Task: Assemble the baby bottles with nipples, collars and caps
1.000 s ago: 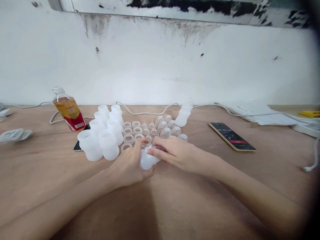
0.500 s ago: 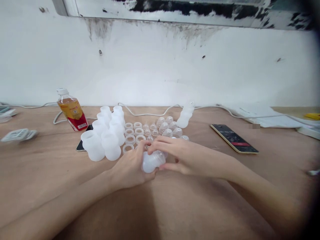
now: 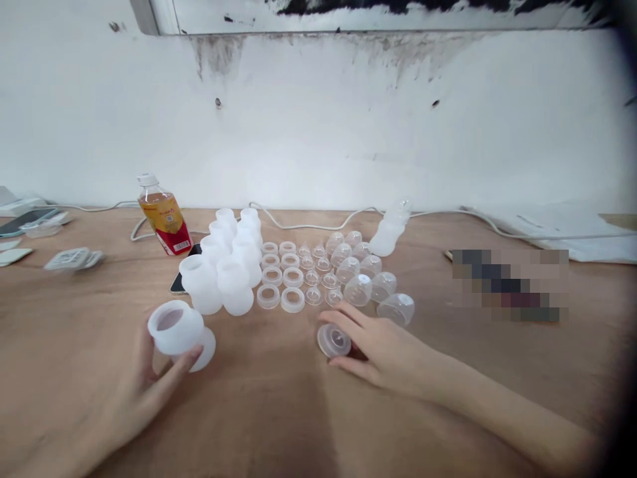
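Bottle (image 3: 180,337) and lid (image 3: 332,340) are held well apart over the desk (image 3: 298,425): the bottle off to the left, gripped between thumb and fingers of the left hand (image 3: 134,392), the lid to the right, pinched round its edge by the right hand (image 3: 385,352). From where I stand, the bottle's long axis slants, open mouth uppermost at the left, base dropping rightward to the lid's side. Milky, matt plastic swells above and below its narrow waist; the lid is clear, round and ringed, though I cannot tell whether it touches the desk. Beyond, paired rows of white bottles (image 3: 233,299) stand nearer the left hand, then flat translucent rings (image 3: 292,308), pointed teats (image 3: 313,296) and glossy domes (image 3: 358,290) nearer the right.
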`<action>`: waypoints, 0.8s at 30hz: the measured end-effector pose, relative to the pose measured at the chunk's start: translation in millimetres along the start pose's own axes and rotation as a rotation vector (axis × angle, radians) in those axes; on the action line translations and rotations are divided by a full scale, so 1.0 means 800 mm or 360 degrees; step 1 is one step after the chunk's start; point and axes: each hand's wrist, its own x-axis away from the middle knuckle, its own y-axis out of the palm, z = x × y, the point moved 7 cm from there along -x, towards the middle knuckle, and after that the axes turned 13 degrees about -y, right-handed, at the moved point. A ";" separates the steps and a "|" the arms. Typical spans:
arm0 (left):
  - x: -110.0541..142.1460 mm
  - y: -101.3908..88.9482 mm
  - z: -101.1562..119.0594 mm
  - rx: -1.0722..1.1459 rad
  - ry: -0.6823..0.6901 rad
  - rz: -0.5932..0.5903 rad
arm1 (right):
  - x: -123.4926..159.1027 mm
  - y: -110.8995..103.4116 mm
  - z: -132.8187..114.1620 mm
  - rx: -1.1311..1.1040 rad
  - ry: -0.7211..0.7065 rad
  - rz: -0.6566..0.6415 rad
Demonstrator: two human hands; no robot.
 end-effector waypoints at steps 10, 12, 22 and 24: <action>-0.042 0.018 -0.007 0.0164 -0.0095 -0.0082 | -0.007 0.012 -0.008 -0.0160 0.0011 0.0025; -0.045 0.021 -0.004 0.0216 -0.0072 -0.0109 | -0.006 0.014 -0.006 -0.0160 0.0012 0.0024; -0.057 0.028 -0.003 0.0209 -0.0058 -0.0125 | -0.005 0.016 0.000 0.0000 0.0134 0.0094; -0.060 0.032 -0.005 0.0208 -0.0055 -0.0128 | -0.004 0.015 0.001 0.0004 0.0158 0.0095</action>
